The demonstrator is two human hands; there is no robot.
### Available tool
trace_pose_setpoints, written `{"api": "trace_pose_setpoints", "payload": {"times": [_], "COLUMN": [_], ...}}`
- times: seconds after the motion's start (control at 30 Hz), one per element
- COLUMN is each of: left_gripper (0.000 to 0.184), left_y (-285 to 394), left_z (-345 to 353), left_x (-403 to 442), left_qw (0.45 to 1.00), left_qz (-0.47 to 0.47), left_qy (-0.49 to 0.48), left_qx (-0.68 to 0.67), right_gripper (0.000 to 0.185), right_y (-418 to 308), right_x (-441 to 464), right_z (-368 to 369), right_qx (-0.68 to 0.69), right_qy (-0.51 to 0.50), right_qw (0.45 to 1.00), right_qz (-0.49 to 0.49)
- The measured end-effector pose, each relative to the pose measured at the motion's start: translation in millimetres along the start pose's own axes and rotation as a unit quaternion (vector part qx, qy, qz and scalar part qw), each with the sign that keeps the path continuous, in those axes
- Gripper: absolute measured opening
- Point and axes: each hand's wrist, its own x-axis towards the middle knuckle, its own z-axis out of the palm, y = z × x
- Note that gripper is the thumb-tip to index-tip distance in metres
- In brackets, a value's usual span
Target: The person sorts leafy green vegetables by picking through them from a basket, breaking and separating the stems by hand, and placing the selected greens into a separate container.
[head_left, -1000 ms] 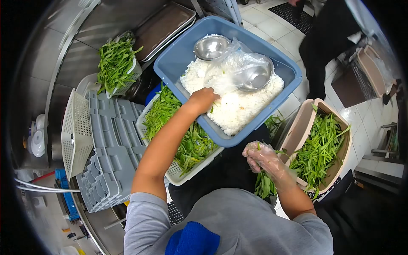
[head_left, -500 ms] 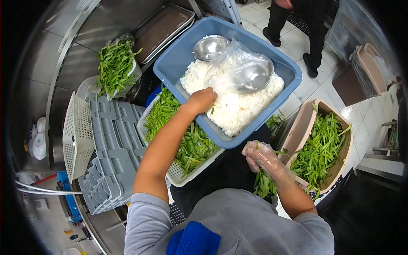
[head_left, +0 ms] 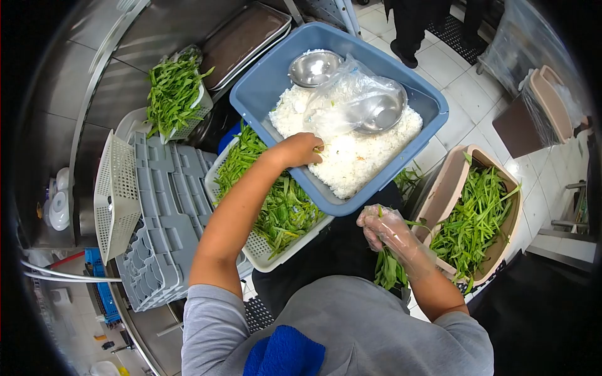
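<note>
My bare left hand [head_left: 300, 150] is over the near left part of the white rice [head_left: 354, 166] in a blue tub [head_left: 433, 119]. Its fingers are pinched together on a small green leaf bit [head_left: 318, 150]. In a clear plastic glove, my right hand [head_left: 382, 229] is closed round leafy greens [head_left: 390, 272], whose leaves hang below the fist. Two metal bowls, a near one [head_left: 392, 109] and a far one [head_left: 315, 67], rest on the rice. A clear plastic bag [head_left: 342, 94] lies between and partly over them.
Cut greens fill a white basket [head_left: 263, 260] at my left. Long-stemmed greens [head_left: 470, 225] lie in a beige bin [head_left: 514, 232] at right. Grey racks [head_left: 166, 219] and another basket of greens [head_left: 175, 94] stand further left. A person's legs [head_left: 414, 28] show beyond the tub.
My left fingers have closed on the green leaf bit that lay on the rice and lifted it slightly. My right hand stays put. The other person's legs have shifted.
</note>
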Motion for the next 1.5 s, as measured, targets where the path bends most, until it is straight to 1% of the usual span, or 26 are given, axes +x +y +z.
{"api": "trace_pose_setpoints", "payload": {"times": [0.1,0.17,0.2,0.27,0.3,0.37,0.4,0.47,0.5,0.57,0.6,0.67,0.8,0.87,0.9,0.97,1.0,1.07,1.1,1.13,1.2,1.23,1.3,1.5], "left_gripper": [0.017,0.015,0.015,0.014,0.014,0.012,0.012,0.013,0.013,0.018,0.018,0.022,0.020,0.018,0.018,0.014,0.014,0.013,0.012,0.013,0.015,0.015,0.014,0.016], "left_y": [3,-2,-6,-7,-9,-6,-9,-19,-22,-20,-20,-18,-20,-6,3,18,22,27,31,36,38,36,31,28], "left_z": [5,11,13,9,6,-6,-5,3,8,16,17,17,21,6,-1,-9,-5,9,18,23,33,38,47,42], "left_x": [2,4,5,6,7,6,7,10,12,15,16,18,20,13,12,11,15,28,34,38,49,52,59,54], "left_qw": [1.000,0.998,0.998,0.997,0.997,0.995,0.995,0.995,0.995,0.996,0.996,0.995,0.994,0.986,0.987,0.993,0.993,0.990,0.989,0.989,0.982,0.982,0.974,0.972], "left_qz": [-0.025,-0.026,-0.027,-0.016,-0.015,-0.069,-0.070,-0.033,-0.033,-0.060,-0.060,-0.066,-0.085,-0.085,-0.083,-0.035,-0.035,0.067,0.074,0.046,0.019,0.021,0.015,0.013], "left_qy": [-0.005,0.004,0.004,0.065,0.064,0.069,0.069,0.097,0.097,0.037,0.037,-0.006,0.001,0.040,0.038,0.092,0.091,0.115,0.113,0.088,0.050,0.050,0.029,0.002], "left_qx": [-0.003,0.051,0.052,0.036,0.036,0.009,0.009,0.012,0.013,0.057,0.057,0.079,0.071,0.134,0.135,0.061,0.060,0.041,0.052,0.113,0.182,0.182,0.225,0.233], "right_gripper": [0.022,0.022,0.022,0.021,0.021,0.020,0.020,0.018,0.018,0.018,0.018,0.017,0.018,0.020,0.020,0.023,0.023,0.024,0.024,0.025,0.025,0.024,0.024,0.022], "right_y": [0,1,1,1,2,2,2,-2,-4,-8,-7,-6,-1,2,2,3,3,5,5,5,5,6,5,9], "right_x": [-2,-1,-1,0,0,1,1,2,1,1,2,2,2,2,2,1,3,8,9,9,9,8,7,3], "right_z": [0,-1,-1,-2,-3,-3,-2,1,2,6,6,6,3,-1,-2,-3,-3,-2,-1,1,1,0,-3,-12], "right_qx": [0.006,0.020,0.019,0.011,0.011,0.026,0.026,0.033,0.033,0.026,0.027,0.034,0.033,0.032,0.033,0.024,0.025,0.017,0.016,0.014,0.011,0.017,0.024,0.009], "right_qy": [0.000,-0.002,-0.002,0.004,0.005,0.007,0.006,0.013,0.012,0.019,0.019,0.020,0.017,0.004,0.006,-0.002,0.000,0.000,-0.001,0.000,0.001,0.002,0.005,0.029], "right_qw": [1.000,1.000,1.000,1.000,1.000,1.000,1.000,0.999,0.999,0.999,0.999,0.999,0.999,0.999,0.999,1.000,1.000,1.000,1.000,1.000,1.000,1.000,1.000,0.999], "right_qz": [-0.016,-0.017,-0.017,-0.004,-0.004,0.004,0.004,0.017,0.016,0.020,0.020,0.019,0.014,-0.005,-0.005,-0.006,-0.005,0.026,0.026,0.023,0.019,0.018,0.016,0.022]}}
